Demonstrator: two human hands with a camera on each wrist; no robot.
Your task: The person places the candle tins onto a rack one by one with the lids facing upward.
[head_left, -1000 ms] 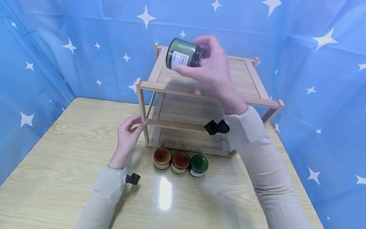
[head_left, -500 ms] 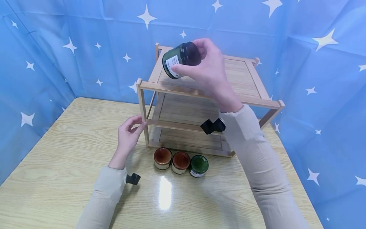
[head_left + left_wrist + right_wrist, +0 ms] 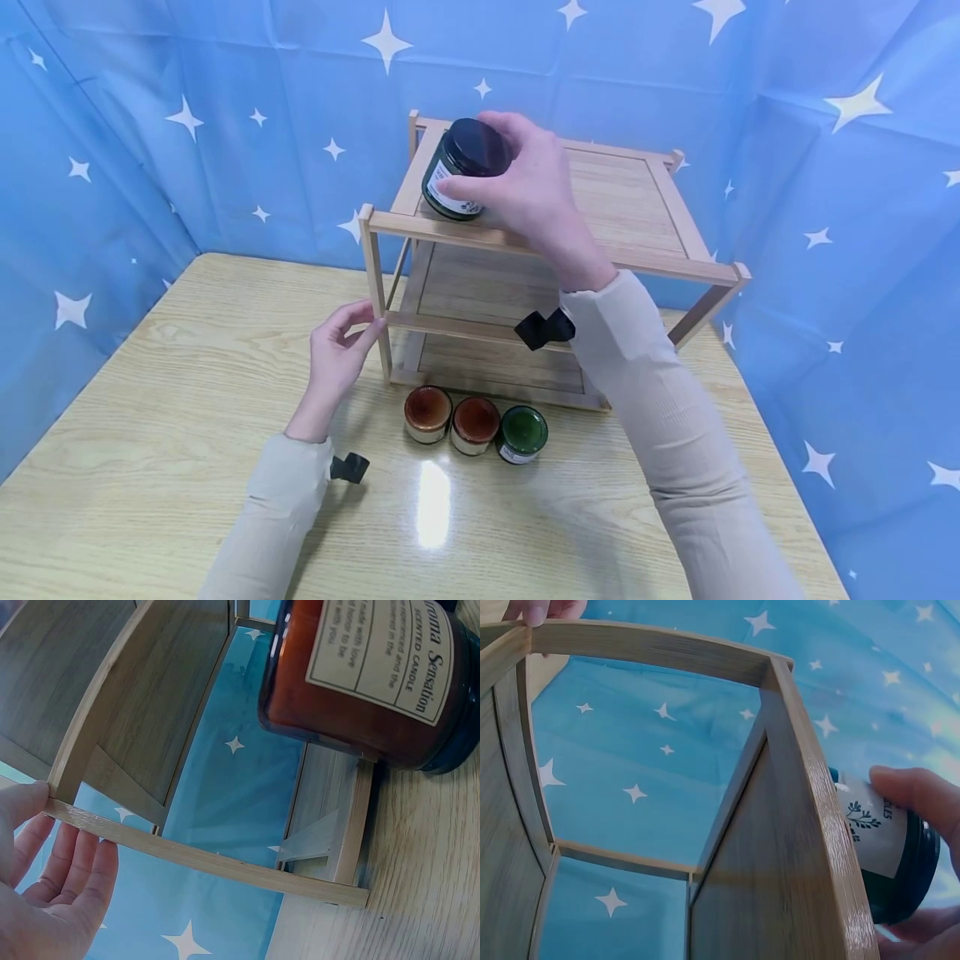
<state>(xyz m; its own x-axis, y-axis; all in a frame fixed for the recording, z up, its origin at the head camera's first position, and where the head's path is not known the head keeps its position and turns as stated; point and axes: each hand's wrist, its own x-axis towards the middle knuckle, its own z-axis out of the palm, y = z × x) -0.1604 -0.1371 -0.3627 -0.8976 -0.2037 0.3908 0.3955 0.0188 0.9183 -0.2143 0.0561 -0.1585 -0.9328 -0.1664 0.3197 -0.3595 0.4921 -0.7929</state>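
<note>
My right hand grips a green scented candle jar with a black lid and white label. The jar stands lid up, nearly upright, at the left end of the top shelf of a wooden rack. In the right wrist view, the rack's front rail partly covers the jar; whether its base touches the shelf is hidden. My left hand pinches the rack's front left post at middle-rail height, thumb on the near side, as the left wrist view also shows.
Two amber candle jars and a green candle jar stand in a row on the wooden table, before the rack's bottom rail. An amber one looms in the left wrist view, lid toward the table. Blue star-patterned cloth surrounds the table.
My right hand has lowered the green candle jar onto or close to the top shelf and turned it from tilted, base toward the camera, to lid up. The left hand has stayed on the post.
</note>
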